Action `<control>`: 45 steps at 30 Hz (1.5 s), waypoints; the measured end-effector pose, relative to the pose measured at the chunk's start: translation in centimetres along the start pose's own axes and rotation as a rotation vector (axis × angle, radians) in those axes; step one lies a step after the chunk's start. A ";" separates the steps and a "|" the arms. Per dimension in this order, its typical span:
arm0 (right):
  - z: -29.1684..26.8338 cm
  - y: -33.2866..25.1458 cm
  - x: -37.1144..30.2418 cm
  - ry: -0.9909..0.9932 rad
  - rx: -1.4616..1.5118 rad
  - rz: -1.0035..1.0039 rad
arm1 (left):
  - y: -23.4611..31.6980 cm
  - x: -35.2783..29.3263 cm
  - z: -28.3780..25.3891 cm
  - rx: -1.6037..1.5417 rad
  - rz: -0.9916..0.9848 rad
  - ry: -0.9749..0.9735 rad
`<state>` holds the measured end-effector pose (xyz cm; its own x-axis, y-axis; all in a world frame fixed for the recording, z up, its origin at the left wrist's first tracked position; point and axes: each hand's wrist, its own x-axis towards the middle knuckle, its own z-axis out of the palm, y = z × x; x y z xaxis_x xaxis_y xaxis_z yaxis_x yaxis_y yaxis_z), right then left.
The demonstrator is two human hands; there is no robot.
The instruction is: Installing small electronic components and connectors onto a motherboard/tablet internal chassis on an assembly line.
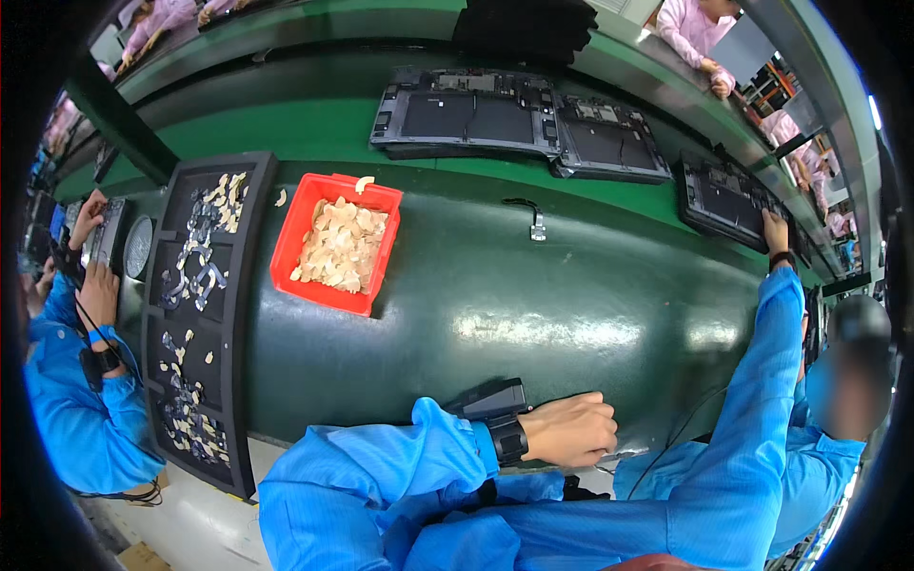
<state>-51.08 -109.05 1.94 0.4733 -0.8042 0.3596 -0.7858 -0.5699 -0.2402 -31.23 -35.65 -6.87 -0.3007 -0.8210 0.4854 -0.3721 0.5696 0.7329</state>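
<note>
My right arm reaches far out to the right, where my right hand [776, 231] closes on the near right edge of an opened laptop base [724, 190] with bare inner parts. The fingertips are partly hidden against its edge. Close to my body, my left hand [571, 430] is curled over the table's near edge, a black band on its wrist. What it holds, if anything, is hidden under the fingers. A dark box-shaped device [490, 400] sits beside that wrist. Farther off, a short black cable with a silver connector [538, 228] lies on the green table [438, 352].
Two more opened laptop bases [466, 119] [609, 143] rest on the far belt. A red bin [283, 252] of pale curved pieces stands left of centre, beside a black divided tray [238, 333] with scattered pieces. Co-workers sit at left and right; a thin cable [678, 433] runs near the right one.
</note>
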 end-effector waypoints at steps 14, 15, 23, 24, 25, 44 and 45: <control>10.3 -42.5 -6.5 -0.418 -0.251 -0.366 | -0.1 -0.2 0.5 0.051 -0.024 0.049; 10.1 -42.5 -6.3 -0.418 -0.199 -0.286 | -0.2 -0.2 0.4 0.046 0.001 0.048; 6.4 -41.2 -5.2 -0.554 0.790 0.089 | -0.4 -0.1 0.7 0.056 0.019 0.024; 5.9 -41.0 -5.4 -0.308 0.804 -0.055 | -0.4 -0.3 0.9 0.057 0.032 0.060; 5.3 -40.6 -4.9 -0.216 0.722 -0.130 | -0.6 -0.6 0.7 0.054 0.031 0.065; -5.2 -37.4 -38.3 -0.326 0.973 -0.014 | 14.6 -10.6 -7.7 0.386 -0.005 0.285; -2.8 -36.6 -39.8 -0.400 1.166 0.098 | 15.6 -13.6 -9.1 0.338 -0.134 0.485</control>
<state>-42.30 -55.71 -1.12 0.6821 -0.7300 0.0436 -0.0972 -0.1496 -0.9839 -24.91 -15.98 2.31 0.1733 -0.7655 0.6197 -0.6616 0.3756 0.6490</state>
